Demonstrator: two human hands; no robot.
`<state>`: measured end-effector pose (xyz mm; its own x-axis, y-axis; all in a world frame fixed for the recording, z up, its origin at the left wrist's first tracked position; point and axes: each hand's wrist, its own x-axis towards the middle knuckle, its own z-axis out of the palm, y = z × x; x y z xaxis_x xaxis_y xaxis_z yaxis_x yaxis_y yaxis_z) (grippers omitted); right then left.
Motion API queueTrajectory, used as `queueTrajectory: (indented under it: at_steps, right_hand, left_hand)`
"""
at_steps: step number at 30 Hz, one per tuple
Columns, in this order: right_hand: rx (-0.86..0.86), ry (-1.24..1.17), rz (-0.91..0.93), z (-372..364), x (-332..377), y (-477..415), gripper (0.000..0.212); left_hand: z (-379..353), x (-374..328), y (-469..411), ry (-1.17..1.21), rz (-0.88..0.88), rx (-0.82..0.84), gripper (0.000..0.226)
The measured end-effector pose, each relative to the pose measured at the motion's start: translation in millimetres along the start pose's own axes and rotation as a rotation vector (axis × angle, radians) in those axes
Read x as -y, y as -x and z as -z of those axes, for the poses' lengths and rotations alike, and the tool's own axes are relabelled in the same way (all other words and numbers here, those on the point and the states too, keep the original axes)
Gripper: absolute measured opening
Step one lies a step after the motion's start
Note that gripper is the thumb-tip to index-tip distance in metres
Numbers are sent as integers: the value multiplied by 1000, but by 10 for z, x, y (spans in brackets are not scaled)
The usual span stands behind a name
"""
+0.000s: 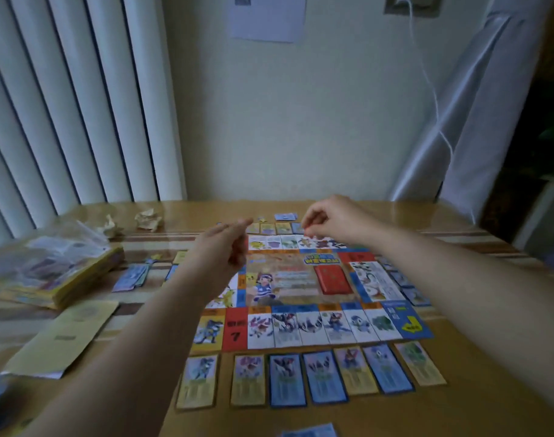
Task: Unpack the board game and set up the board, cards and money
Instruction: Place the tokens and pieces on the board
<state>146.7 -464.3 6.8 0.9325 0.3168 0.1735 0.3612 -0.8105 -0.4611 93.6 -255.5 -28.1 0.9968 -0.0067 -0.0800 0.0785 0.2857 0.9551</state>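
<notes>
- Board point(304, 279) lies flat on the surface point(477, 357); the left forearm hides its left edge.
- Left grip point(220, 247): fingers straight, empty.
- Right grip point(326, 220): curled over the board's far edge; too blurred to tell whether it pinches anything.

board point(304, 279) mid-table point(458, 405), 6 cards point(319, 375) before it, box point(64, 279) left

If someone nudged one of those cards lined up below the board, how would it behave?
Each card looks thin and lies flat, so it is probably light and somewhat bendy. The table looks glossy, so a card would likely slide and be fiddly to lift.
</notes>
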Motion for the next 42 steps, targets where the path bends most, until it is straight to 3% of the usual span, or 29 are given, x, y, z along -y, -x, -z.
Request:
queueTrajectory:
  at_steps: [4,8,15,23,28,31,35,38,42]
  right_hand:
    - [-48,-114,-68,-267,-111,-799,11]
    - [-80,-220,-199,-646,-255,-1494,5]
    - [-104,-72,-284,-1231,-458,-2303,13]
    - [-139,194,-373,-1531,-617,-2548,9]
    - [-278,180,-291,-1410,-563,-2449,15]
    - [-315,51,-183,-1121,-321,-2294,18]
    - [-127,-242,25,-751,327,-1791,15]
    - [159,-258,137,-643,786,-1379,13]
    - [392,-301,258,-717,1254,-995,14]
  left_hand:
    - [242,-91,-413,694,149,-176,5]
    - [462,-108,-659,930,111,-235,27]
    - [592,-96,-852,938,113,-257,42]
    - [624,-45,-879,980,189,-277,37]
    - [666,-36,-861,964,172,-289,39]
    - [671,-89,-816,927,132,-267,47]
    - [663,-159,-671,899,87,-206,47]
    - [704,-158,-476,891,69,-167,43]
    - [863,-63,-159,854,41,-150,38]
